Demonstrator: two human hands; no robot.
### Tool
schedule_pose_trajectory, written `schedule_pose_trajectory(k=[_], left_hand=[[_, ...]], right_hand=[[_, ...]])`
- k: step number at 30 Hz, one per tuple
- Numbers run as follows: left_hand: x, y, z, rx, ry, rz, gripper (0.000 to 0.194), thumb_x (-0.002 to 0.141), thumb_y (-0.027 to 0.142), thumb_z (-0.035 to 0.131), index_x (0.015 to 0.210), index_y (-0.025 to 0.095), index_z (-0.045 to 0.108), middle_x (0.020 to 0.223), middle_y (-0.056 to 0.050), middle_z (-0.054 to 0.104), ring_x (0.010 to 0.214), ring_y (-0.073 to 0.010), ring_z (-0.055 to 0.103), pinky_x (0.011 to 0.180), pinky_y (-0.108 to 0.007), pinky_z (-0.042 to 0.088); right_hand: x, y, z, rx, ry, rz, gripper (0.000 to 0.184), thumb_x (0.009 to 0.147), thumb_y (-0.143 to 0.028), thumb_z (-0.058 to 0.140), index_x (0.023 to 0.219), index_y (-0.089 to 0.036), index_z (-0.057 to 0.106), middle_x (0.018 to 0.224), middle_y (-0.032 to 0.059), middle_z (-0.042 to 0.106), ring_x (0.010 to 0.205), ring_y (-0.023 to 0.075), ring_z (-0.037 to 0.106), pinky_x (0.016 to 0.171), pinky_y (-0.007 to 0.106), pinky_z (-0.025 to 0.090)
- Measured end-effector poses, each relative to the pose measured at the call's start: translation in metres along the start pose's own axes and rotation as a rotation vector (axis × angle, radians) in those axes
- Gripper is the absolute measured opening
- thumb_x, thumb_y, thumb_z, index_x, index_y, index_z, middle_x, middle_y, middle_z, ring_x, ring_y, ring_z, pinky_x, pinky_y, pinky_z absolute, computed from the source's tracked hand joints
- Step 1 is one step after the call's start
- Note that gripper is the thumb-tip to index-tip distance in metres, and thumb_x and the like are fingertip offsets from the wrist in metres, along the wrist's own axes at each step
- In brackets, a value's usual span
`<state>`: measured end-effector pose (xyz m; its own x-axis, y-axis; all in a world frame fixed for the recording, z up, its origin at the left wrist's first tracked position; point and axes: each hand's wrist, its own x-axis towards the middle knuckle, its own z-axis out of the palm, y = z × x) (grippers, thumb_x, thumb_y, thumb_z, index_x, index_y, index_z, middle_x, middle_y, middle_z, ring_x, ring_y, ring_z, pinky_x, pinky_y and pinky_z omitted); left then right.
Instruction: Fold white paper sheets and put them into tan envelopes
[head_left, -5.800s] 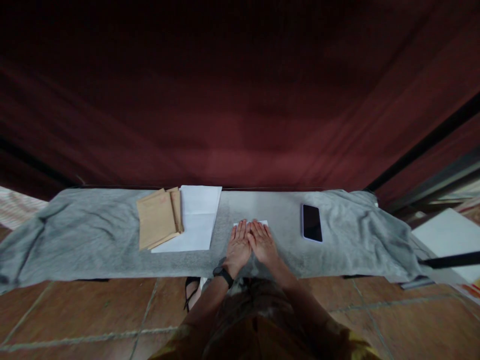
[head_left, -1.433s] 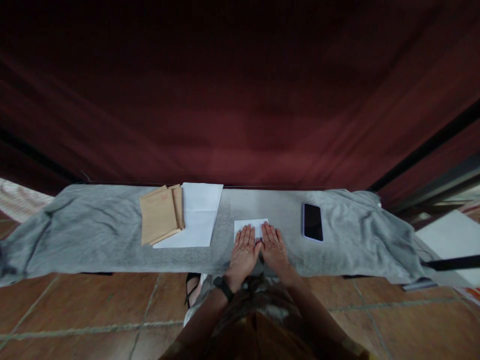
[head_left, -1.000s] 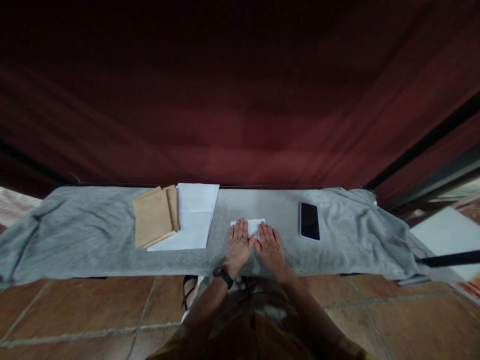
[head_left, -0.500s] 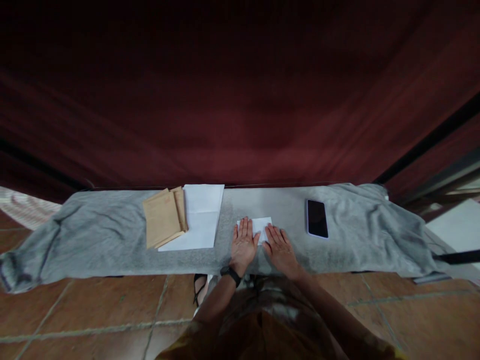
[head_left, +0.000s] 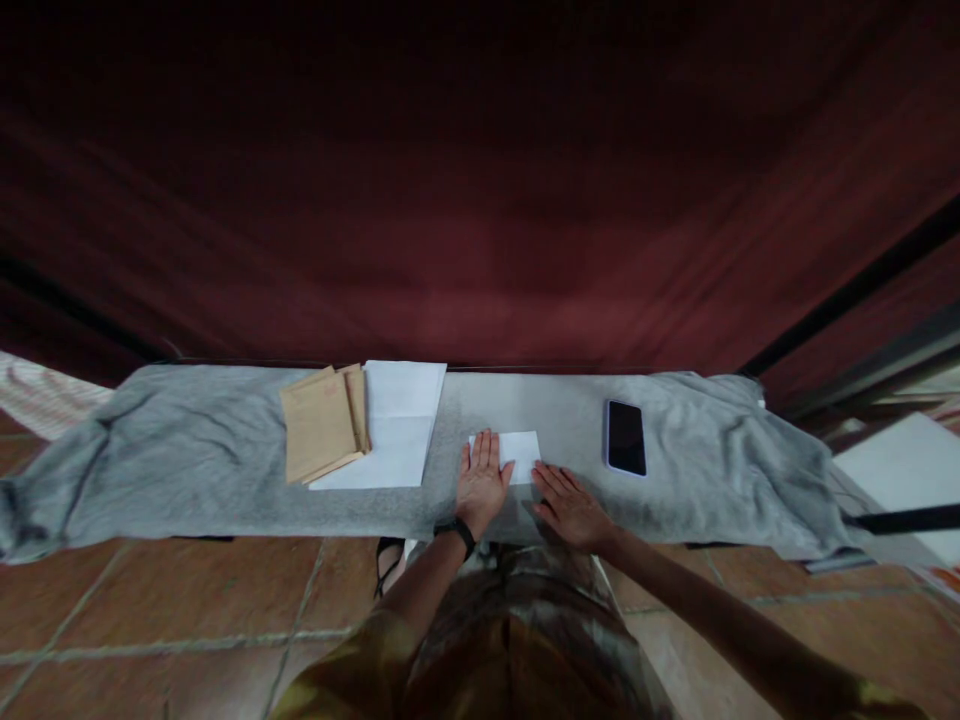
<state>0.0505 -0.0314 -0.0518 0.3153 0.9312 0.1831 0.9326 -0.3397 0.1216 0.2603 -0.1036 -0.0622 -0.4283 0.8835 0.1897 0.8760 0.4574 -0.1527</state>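
A small folded white paper (head_left: 523, 452) lies flat on the grey cloth in front of me. My left hand (head_left: 481, 484) rests flat over its left part, fingers stretched out and pointing away from me. At the paper's right edge is my right hand (head_left: 576, 507), its fingers extended and the fingertips at or just touching that edge. Both hands are open, with nothing gripped. The left palm hides part of the paper. A dark watch band sits on my left wrist.
Brown envelopes (head_left: 319, 425) overlap large white sheets (head_left: 401, 430) on the left. To the right lies a phone (head_left: 626, 438) with a dark screen. The grey cloth (head_left: 202, 450) covers a narrow surface, with a dark red curtain-like backdrop (head_left: 480, 250) behind it.
My right hand has slid off the paper's right part to its edge, uncovering more of it. The left hand stays flat on the paper. The view has shifted slightly.
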Motion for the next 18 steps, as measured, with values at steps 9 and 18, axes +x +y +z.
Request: schedule_pose_trajectory(k=[9, 18], left_hand=[[-0.002, -0.003, 0.005, -0.019, 0.001, -0.001, 0.063, 0.105, 0.042, 0.032, 0.159, 0.010, 0.032, 0.165, -0.016, 0.035, 0.156, -0.0268, 0.025, 0.127, -0.051, 0.022], [-0.001, -0.003, 0.001, -0.054, -0.026, 0.001, 0.058, 0.103, 0.029, 0.028, 0.158, 0.009, 0.034, 0.165, -0.014, 0.036, 0.156, -0.0244, 0.026, 0.128, -0.049, 0.021]], right_hand=[[0.051, -0.021, 0.006, 0.043, 0.041, 0.113, 0.051, 0.108, -0.032, 0.032, 0.153, -0.010, 0.045, 0.159, 0.0144, 0.045, 0.149, 0.0237, 0.040, 0.122, 0.046, 0.034], [0.070, -0.032, 0.022, -0.055, 0.148, 0.241, 0.052, 0.106, -0.029, 0.040, 0.157, -0.014, 0.040, 0.158, 0.0170, 0.045, 0.148, 0.0285, 0.041, 0.119, 0.052, 0.032]])
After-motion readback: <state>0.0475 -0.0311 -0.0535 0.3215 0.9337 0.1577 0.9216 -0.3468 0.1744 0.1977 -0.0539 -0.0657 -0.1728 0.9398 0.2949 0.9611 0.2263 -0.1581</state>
